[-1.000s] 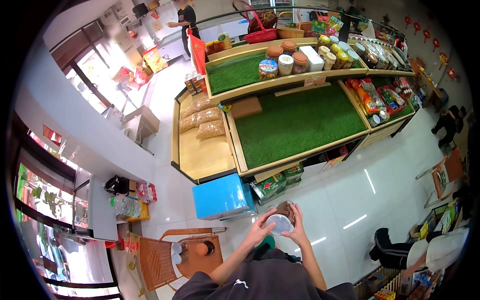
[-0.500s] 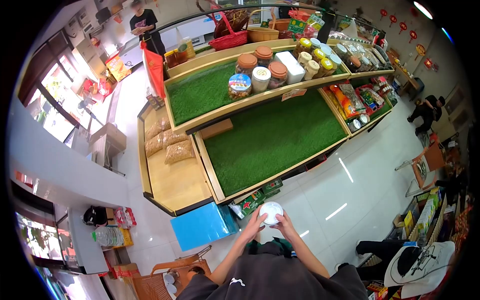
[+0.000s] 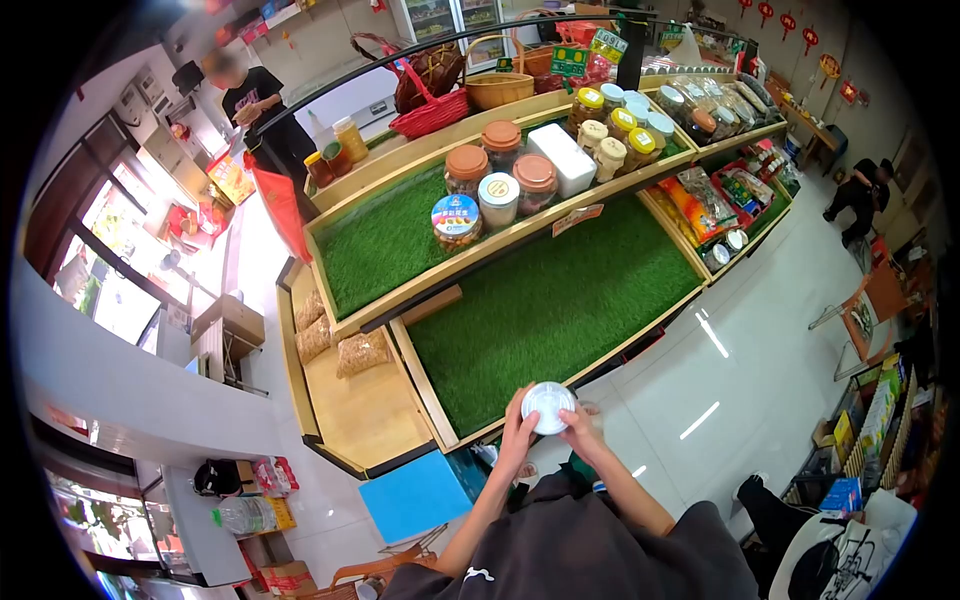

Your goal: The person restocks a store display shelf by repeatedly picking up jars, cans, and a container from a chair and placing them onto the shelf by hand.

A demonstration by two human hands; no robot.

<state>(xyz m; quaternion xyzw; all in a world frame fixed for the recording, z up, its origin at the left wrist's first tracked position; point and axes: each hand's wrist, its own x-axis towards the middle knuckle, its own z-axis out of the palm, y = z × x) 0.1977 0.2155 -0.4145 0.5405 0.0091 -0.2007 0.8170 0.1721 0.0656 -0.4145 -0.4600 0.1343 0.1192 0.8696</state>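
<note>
A round white-lidded jar [image 3: 548, 407] is held out in front of my body, its lid facing up; the lid hides whatever is inside. My left hand [image 3: 516, 424] wraps its left side, with the thumb near the rim. On the opposite side my right hand [image 3: 581, 430] grips it too. Just beyond lies the lower shelf lined with green artificial turf [image 3: 550, 300]. On the upper shelf stand several jars, among them a blue-labelled jar [image 3: 456, 221], a white-lidded jar [image 3: 498, 200] and an orange-lidded jar [image 3: 535, 182].
Bags of tan food [image 3: 362, 353] lie on the wooden side shelf [image 3: 370, 420]. A blue box [image 3: 418, 497] stands on the floor to my left. A person in black [image 3: 268, 110] stands behind the display; another person [image 3: 858, 200] is at far right. Baskets [image 3: 432, 112] line the top.
Both hands have carried the jar slightly up and forward, nearer the lower turf shelf's front edge. My view has shifted closer to the display.
</note>
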